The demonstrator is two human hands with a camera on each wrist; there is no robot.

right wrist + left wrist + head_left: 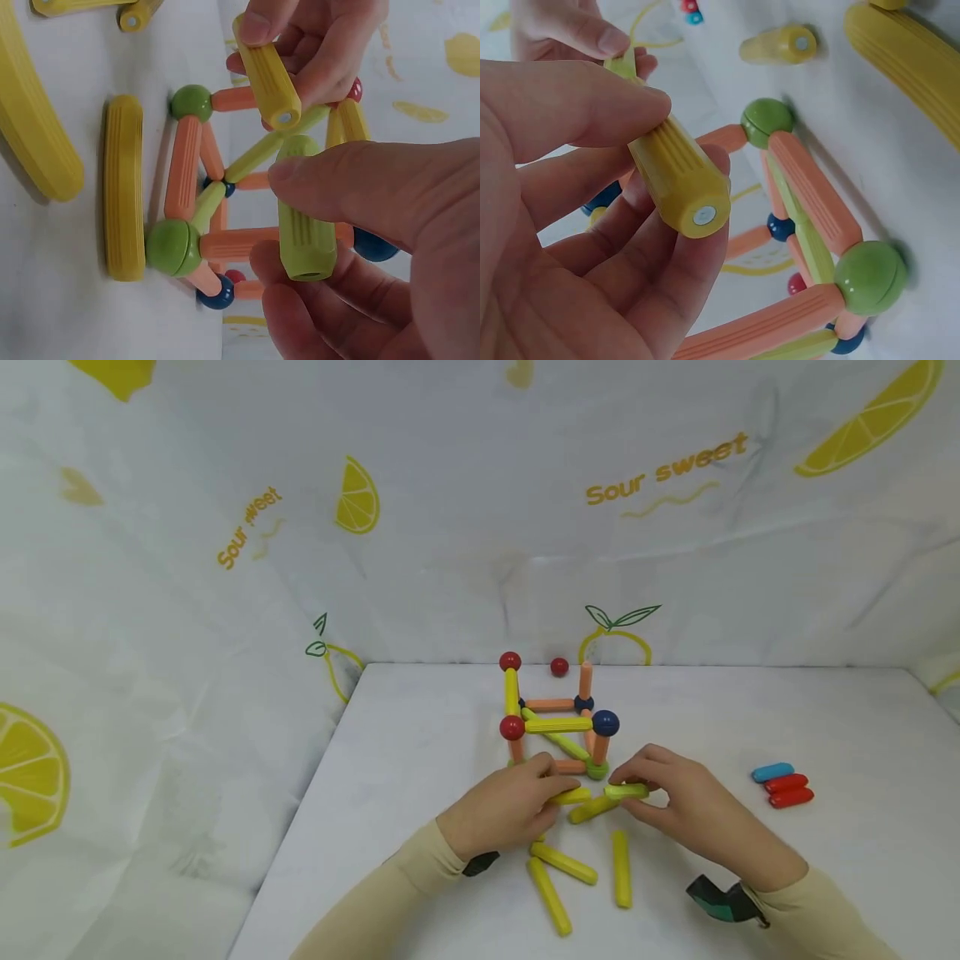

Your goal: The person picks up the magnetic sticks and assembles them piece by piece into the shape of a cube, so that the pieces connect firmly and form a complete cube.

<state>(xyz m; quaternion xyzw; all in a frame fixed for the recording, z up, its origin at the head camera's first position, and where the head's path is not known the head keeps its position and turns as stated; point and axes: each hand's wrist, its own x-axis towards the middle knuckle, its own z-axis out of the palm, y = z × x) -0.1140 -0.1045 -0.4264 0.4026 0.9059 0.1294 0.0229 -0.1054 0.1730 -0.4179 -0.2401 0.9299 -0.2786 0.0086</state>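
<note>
My left hand point(510, 806) pinches a yellow magnetic rod point(679, 172) between thumb and fingers, its round metal end showing in the left wrist view. Opposite it, my right hand point(686, 797) grips a yellow-green magnetic rod point(307, 225). In the head view a small gap separates the two rods. Just beyond both hands stands a box-like frame of orange rods point(184, 169), yellow rods point(558, 725) and a slanting yellow-green rod point(255, 156). Green balls point(174, 247), blue balls point(606, 723) and red balls point(512, 727) join its corners. My left hand hides part of its base.
Several loose yellow rods point(622, 868) lie on the white table point(345, 860) between my forearms, one of them point(124, 187) close to the frame. A single red ball point(559, 667) sits behind the frame. To the right are a blue rod point(772, 772) and two red rods point(791, 797).
</note>
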